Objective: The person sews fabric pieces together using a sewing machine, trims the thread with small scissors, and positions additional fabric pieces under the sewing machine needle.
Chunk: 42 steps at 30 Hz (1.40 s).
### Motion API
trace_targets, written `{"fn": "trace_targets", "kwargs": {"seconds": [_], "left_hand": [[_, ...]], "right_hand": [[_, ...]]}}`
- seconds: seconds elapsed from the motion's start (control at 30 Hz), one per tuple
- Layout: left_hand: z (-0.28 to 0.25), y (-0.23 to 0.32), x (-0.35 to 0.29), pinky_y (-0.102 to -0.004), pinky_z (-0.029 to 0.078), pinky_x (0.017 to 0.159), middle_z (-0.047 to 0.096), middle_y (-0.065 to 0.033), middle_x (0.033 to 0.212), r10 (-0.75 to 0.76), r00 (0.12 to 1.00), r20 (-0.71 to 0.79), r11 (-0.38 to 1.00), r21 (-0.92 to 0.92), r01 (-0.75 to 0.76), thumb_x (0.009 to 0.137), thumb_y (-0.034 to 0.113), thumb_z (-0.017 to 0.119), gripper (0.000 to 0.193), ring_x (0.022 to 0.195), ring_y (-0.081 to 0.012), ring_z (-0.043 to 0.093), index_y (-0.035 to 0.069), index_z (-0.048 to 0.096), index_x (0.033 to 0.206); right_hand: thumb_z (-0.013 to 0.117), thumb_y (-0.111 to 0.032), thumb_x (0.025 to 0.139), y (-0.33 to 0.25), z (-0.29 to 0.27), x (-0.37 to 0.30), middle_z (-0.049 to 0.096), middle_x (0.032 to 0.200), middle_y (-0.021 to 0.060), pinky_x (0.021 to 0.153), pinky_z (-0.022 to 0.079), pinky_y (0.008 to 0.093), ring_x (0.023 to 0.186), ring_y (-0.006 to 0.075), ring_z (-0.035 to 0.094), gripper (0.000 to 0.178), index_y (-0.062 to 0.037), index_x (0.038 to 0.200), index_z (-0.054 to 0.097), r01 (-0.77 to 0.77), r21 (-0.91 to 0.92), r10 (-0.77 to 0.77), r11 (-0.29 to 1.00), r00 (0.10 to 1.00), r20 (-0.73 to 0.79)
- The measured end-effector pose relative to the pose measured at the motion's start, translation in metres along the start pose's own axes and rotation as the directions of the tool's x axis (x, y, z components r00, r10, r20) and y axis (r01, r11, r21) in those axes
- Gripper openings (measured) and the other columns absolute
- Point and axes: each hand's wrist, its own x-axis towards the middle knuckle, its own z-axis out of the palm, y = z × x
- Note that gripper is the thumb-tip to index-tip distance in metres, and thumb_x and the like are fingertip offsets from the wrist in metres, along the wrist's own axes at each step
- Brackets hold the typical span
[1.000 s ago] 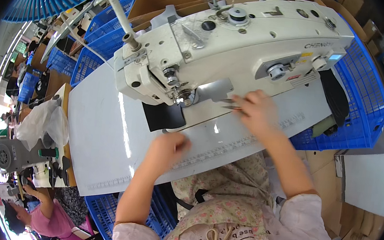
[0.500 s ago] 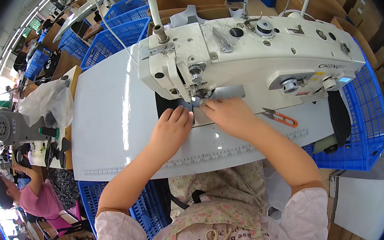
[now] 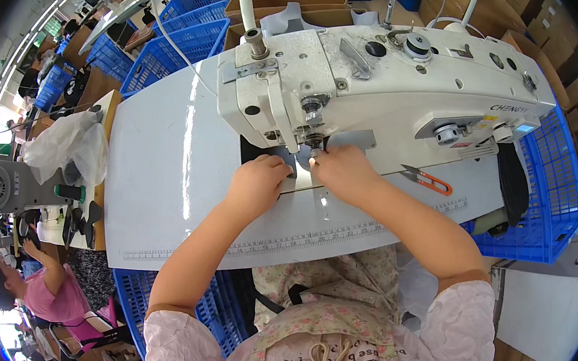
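Note:
Under the needle end of a white sewing machine [image 3: 390,85] lies a dark, flat piece of material [image 3: 253,150], partly covered by my fingers. My left hand [image 3: 258,181] is at its near edge, left of the needle, with fingers bent together on the piece. Close by the presser foot, on the right, my right hand [image 3: 343,174] has its fingers pinched together. What they grip is hidden by the hand and the machine head. Orange-handled thread snips [image 3: 430,181] lie on the table to the right of my right hand.
The pale table [image 3: 154,159] has a ruler strip [image 3: 296,242] along its near edge. Blue crates [image 3: 550,173] stand to the right, behind and below. A dark curved piece [image 3: 512,179] hangs at the right edge. Far left, a person in pink [image 3: 59,294] sits beside another machine [image 3: 14,185].
The fingers of my left hand have drawn closer together and bent more over the dark piece. My right hand stays beside the presser foot. The whole view has shifted slightly.

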Motion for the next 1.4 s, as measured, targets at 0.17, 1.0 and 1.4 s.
{"fn": "trace_targets", "kwargs": {"seconds": [0.17, 1.0, 1.4], "left_hand": [[0.001, -0.004, 0.002, -0.0383, 0.053, 0.076, 0.065, -0.0060, 0.092, 0.002, 0.999, 0.034, 1.000, 0.001, -0.002, 0.069, -0.003, 0.061, 0.025, 0.091, -0.0275, 0.062, 0.007, 0.068, 0.090], [0.008, -0.002, 0.015, -0.0419, 0.048, 0.082, 0.065, -0.0089, 0.098, -0.012, 0.995, 0.099, 0.997, 0.076, 0.005, 0.069, -0.001, 0.060, 0.044, 0.092, -0.0316, 0.059, 0.010, 0.063, 0.111], [0.006, 0.001, 0.016, -0.0362, 0.047, 0.081, 0.062, -0.0076, 0.102, 0.026, 0.989, 0.146, 0.966, 0.252, -0.063, 0.082, 0.007, 0.057, 0.042, 0.099, -0.0242, 0.062, 0.017, 0.064, 0.122]], "right_hand": [[0.066, -0.005, 0.067, -0.002, -0.001, 0.004, 0.062, 0.081, 0.0076, 0.061, 0.052, 0.0354, 0.075, 0.0228, 0.065, 0.003, -0.0044, 0.070, 0.066, -0.021, 0.033, 0.021, 0.999, 1.000, 0.006], [0.064, -0.011, 0.073, -0.009, -0.006, 0.003, 0.064, 0.090, 0.0048, 0.063, 0.052, 0.0330, 0.080, 0.0208, 0.064, 0.016, -0.0063, 0.089, 0.065, -0.106, -0.049, 0.103, 0.993, 0.993, -0.060], [0.062, -0.014, 0.072, 0.037, -0.014, -0.006, 0.061, 0.087, 0.0039, 0.066, 0.054, 0.0325, 0.092, 0.0208, 0.060, 0.017, -0.0056, 0.087, 0.066, 0.117, -0.259, -0.119, 0.959, 0.993, 0.005]]}}
